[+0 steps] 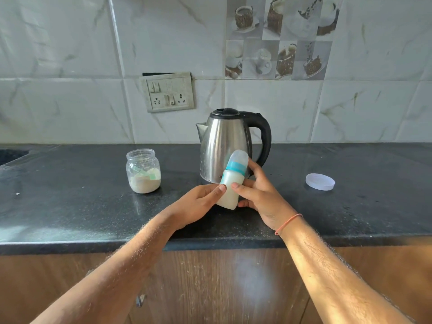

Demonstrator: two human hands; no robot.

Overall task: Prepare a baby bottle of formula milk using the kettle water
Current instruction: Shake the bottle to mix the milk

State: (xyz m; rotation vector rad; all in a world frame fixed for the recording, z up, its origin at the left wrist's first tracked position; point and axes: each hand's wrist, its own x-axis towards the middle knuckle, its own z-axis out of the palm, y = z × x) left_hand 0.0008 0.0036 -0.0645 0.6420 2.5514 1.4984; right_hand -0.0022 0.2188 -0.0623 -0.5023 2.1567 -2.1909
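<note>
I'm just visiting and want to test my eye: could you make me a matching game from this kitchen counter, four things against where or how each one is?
Things:
1. baby bottle
2. kettle
3. jar
4. white lid

States:
A. lying flat by itself on the counter, at the right
B. open, with powder and a scoop inside
C. tilted, held in both hands
D. upright behind the hands, lid closed

Pairs: 1-C, 2-D, 3-B, 4-A

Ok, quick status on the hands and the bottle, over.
Left hand and right hand both grip the baby bottle. Bottle capped, tilted, milky inside. Kettle close behind it. Formula jar open, its lid lying apart.
</note>
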